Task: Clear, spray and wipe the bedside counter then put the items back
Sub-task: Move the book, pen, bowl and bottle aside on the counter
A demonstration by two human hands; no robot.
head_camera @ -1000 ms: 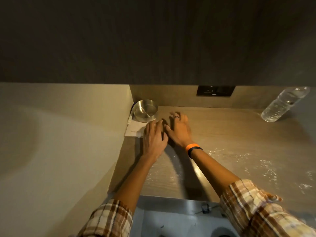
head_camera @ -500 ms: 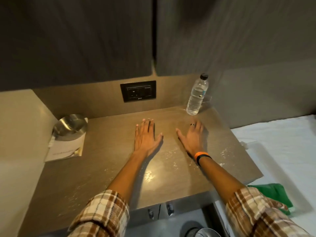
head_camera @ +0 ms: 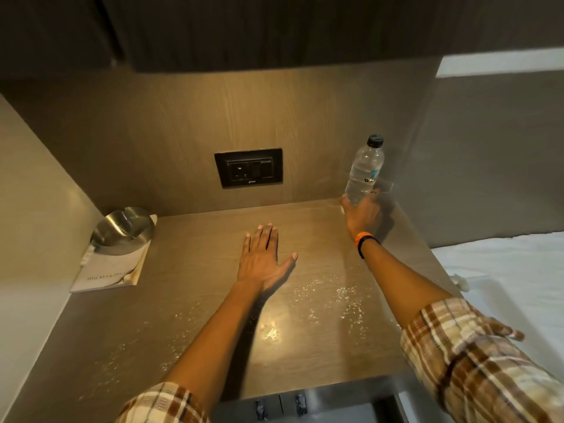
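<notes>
Nearest the camera, two plaid sleeves (head_camera: 476, 361) reach over the front edge of the bedside counter (head_camera: 198, 331), whose wood-grain top is speckled with spray droplets (head_camera: 323, 294) right of the left forearm. Past the droplets, the left hand (head_camera: 264, 257) lies flat on the counter with its fingers straight and close together and the thumb splayed toward the right, much as it lay half a second ago. Left of that hand, against the side wall, a steel bowl (head_camera: 125, 228) sits tilted on a white booklet (head_camera: 110, 270), unchanged. Right of the left hand and farther back, the right hand (head_camera: 363, 216), an orange and black band (head_camera: 366, 242) at its wrist, has left the counter where it lay flat and now wraps its fingers around the base of the water bottle (head_camera: 364, 170) in the back right corner; the bottle leans slightly. Behind everything, a black socket plate (head_camera: 248, 167) is set in the back panel.
</notes>
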